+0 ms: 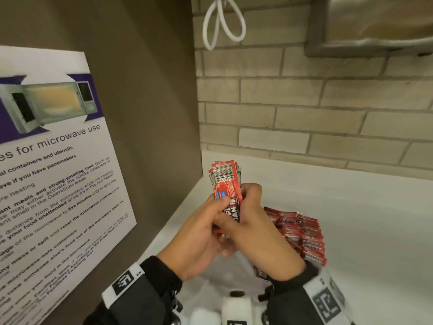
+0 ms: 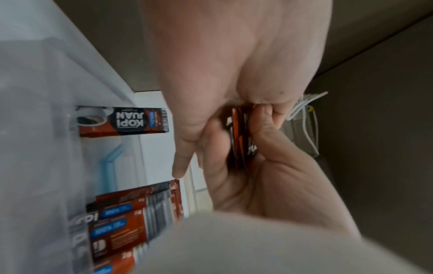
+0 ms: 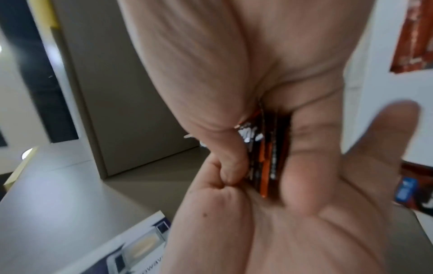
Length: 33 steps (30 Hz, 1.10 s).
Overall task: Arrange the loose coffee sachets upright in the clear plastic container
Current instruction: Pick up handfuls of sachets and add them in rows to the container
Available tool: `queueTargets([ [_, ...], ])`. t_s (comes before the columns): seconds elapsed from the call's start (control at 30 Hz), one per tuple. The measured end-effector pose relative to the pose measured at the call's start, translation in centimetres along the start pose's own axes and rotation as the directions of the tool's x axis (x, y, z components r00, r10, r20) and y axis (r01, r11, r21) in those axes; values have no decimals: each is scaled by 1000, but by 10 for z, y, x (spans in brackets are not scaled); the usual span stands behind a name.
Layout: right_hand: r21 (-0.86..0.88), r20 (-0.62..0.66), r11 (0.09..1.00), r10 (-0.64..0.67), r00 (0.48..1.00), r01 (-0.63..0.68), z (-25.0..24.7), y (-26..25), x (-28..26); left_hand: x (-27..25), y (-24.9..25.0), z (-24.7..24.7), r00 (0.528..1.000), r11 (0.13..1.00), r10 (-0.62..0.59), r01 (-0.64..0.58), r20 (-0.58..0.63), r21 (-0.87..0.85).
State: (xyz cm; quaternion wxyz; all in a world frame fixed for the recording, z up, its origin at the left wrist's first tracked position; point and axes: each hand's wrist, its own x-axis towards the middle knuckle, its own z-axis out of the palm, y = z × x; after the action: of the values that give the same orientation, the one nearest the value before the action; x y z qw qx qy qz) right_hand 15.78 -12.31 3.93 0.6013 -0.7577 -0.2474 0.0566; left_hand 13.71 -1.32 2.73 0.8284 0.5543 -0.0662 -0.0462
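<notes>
1. Head view: I have my left hand [image 1: 199,233] and right hand [image 1: 253,221] together, both curled round one bundle of sachets [image 1: 226,184] held upright above the white counter [image 1: 351,219], near its back left corner. I judge the step to be squaring the bundle before it goes in. The clear plastic container [image 1: 210,273] sits below my hands, its walls barely readable; a row of sachets [image 1: 304,233] stands on end at its right side.

2. Left wrist view: the fingers pinch the bundle edge-on. Below, inside the container wall [image 2: 46,129], one loose sachet [image 2: 121,120] lies flat near the left end, apart from the standing row [image 2: 131,213]. Next, I think, the bundle must go down upright into the gap between them, and the flat one will need standing up or it blocks the floor.

3. Right wrist view: the thumb and fingers clamp the same bundle [image 3: 267,157]. The microwave poster [image 3: 140,241] on the brown side panel [image 3: 131,92] is close at left, leaving little elbow room. A white cable [image 1: 220,24] hangs on the tiled wall [image 1: 304,102], well clear.
</notes>
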Motion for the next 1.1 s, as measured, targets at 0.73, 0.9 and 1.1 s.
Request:
queueTargets([
  [0.73,137,-249,981,-97,964,134,-13,11,4,-5,14,-1,969,980,196,-186,-150,76],
  [0.9,-155,-355,952,-303,884,264,-18,7,1,-8,14,-1,964,973,214,-195,-157,125],
  [1.1,-194,-48,953,-245,968,231,-20,7,-2,-9,19,-2,950,957,247,-208,-192,201],
])
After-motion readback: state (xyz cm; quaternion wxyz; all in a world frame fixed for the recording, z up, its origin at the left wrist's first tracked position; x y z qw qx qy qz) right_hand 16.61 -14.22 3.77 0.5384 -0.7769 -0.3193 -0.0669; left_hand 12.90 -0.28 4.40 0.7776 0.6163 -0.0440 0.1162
